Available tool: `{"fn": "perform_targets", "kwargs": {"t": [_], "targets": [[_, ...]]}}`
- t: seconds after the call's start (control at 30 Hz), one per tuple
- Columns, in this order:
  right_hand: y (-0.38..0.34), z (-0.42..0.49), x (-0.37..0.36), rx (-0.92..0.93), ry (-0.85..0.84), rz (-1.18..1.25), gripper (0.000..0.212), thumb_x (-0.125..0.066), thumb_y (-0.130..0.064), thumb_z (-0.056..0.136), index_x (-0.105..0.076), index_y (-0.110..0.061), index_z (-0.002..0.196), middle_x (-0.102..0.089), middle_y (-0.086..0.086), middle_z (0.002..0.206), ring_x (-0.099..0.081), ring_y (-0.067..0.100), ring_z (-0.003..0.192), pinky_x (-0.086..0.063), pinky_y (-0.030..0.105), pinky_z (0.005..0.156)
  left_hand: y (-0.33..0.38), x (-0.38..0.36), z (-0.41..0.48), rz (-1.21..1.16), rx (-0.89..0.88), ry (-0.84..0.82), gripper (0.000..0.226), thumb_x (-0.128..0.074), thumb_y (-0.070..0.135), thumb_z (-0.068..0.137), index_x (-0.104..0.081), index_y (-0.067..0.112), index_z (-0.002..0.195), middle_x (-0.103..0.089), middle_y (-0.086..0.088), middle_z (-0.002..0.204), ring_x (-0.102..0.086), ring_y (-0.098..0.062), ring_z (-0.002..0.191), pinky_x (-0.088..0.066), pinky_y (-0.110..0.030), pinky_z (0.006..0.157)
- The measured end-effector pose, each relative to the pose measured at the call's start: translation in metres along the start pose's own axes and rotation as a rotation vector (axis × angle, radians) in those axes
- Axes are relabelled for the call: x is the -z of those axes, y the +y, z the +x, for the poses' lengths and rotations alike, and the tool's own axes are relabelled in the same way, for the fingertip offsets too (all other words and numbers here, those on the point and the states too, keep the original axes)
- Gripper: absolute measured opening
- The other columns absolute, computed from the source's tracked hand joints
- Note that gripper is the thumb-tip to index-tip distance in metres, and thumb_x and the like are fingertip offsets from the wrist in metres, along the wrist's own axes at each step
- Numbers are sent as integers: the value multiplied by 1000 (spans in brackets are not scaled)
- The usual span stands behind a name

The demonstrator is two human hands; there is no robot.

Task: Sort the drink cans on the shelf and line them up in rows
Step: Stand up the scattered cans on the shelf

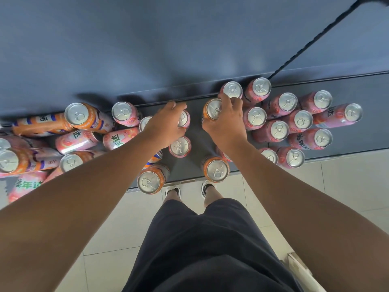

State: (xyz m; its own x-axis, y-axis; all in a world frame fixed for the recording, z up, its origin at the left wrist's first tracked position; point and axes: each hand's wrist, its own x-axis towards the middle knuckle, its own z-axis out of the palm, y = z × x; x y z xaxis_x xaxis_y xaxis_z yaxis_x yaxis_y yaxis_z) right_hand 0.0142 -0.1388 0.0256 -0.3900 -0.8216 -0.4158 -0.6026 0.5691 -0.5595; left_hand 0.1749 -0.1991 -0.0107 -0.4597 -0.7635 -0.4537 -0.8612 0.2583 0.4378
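The left hand (166,125) curls its fingers around the top of a pink can (184,119) in the middle of the dark shelf (357,142). The right hand (228,123) grips an orange can (211,109) just to the right of it. Further right, a group of pink cans (280,130) stands close together. On the left side, the mixed orange and pink cans (84,131) are crowded without order.

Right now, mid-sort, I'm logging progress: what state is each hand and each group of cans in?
Left hand: grips a pink can from above.
Right hand: grips an orange can.
Right-side pink cans: upright, grouped in rough rows.
Left-side cans: pink and orange mixed, unsorted.
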Motion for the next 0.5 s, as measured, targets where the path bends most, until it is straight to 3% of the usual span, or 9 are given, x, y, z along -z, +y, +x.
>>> {"fn": "perform_targets", "kwargs": {"t": [0.13, 0.3, 0.5], "targets": [[-4, -10, 8, 90, 0, -135, 70, -68, -21, 80, -35, -20, 142, -31, 6, 146, -41, 31, 128, -48, 45, 90, 8, 7, -17, -30, -29, 84, 56, -65, 9, 82, -50, 12, 135, -49, -12, 132, -54, -36, 115, -48, -43, 90], [-11, -24, 22, 236, 43, -394, 66, -65, -28, 86, -34, -19, 144, -26, 4, 156, -31, 28, 139, -39, 45, 104, 15, 19, -56, 50, -47, 195, 45, -65, 12, 85, -52, 11, 128, -50, -10, 130, -52, -34, 116, -51, -49, 88], [-37, -45, 25, 383, -72, -513, 62, -53, -35, 94, -29, -19, 148, -21, 5, 160, -23, 30, 145, -28, 45, 115, 20, 34, -111, 337, 241, 237, 48, -58, 29, 91, -46, 16, 136, -44, -9, 144, -46, -35, 126, -46, -50, 92]]}}
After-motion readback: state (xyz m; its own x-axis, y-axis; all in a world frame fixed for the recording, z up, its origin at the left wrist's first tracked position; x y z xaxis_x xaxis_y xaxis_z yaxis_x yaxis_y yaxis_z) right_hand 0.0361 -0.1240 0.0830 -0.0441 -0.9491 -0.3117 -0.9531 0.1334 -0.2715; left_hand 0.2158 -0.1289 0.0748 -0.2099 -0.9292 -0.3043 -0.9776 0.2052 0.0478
